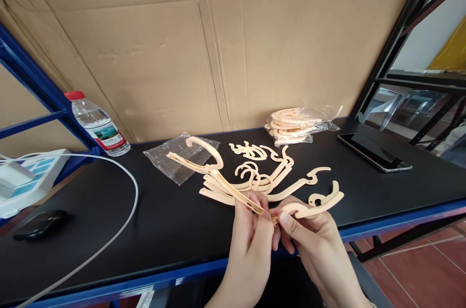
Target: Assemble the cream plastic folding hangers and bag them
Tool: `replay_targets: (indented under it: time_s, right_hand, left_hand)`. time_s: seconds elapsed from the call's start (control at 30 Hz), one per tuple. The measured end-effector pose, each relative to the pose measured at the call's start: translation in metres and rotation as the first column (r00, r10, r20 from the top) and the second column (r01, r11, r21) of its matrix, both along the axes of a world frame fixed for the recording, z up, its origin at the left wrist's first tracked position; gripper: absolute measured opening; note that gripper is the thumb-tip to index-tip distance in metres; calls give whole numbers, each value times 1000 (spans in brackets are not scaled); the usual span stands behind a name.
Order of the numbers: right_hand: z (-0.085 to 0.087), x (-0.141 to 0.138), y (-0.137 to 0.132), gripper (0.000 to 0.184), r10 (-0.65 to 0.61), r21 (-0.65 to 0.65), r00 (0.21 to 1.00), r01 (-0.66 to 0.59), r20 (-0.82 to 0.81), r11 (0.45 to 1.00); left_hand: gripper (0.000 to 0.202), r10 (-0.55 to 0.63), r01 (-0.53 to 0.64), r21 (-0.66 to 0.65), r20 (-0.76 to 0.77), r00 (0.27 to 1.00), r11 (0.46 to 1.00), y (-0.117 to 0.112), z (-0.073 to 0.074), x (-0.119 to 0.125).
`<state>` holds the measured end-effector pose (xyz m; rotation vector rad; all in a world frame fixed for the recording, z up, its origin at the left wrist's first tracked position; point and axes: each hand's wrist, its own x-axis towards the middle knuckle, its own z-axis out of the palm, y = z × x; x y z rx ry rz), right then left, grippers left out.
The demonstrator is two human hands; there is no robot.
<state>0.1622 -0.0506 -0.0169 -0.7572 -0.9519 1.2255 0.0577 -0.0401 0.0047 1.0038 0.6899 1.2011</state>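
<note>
Beige hooked strip [233, 190] pinched in left hand [251, 235], curved piece [320, 206] gripped by right hand [313, 232], ends touching; I'd align squarely, press gently.

Just in front of the loose pile of beige pieces [262, 179], the left hand [251, 225] pinched a long hooked piece [214, 172] and the right hand [309, 232] pinched a curved piece [322, 202], their ends meeting. A bagged stack [293, 126] lay behind the pile, and a water bottle [96, 123] stood far to its left.
</note>
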Motion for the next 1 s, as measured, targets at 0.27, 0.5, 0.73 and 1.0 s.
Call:
replay_targets:
  time_s: [0.27,0.5,0.73,1.0]
  right_hand:
    - [1,-19,-1,14,-433,270,886,381,167,884]
    - [-3,-25,-3,35,-626,548,757,448,188,706]
    - [-5,-19,-3,22,-544,427,806,417,232,802]
    - [-4,-10,-7,6,-250,108,964,240,92,965]
  left_hand:
    - [21,87,-88,-9,-82,993,996,3,3,-2]
    - [18,192,-195,-10,-144,971,981,-1,2,-5]
    - [17,101,-100,14,-164,981,995,-1,3,-9]
    - [22,4,-2,14,-142,990,1000,1,3,-6]
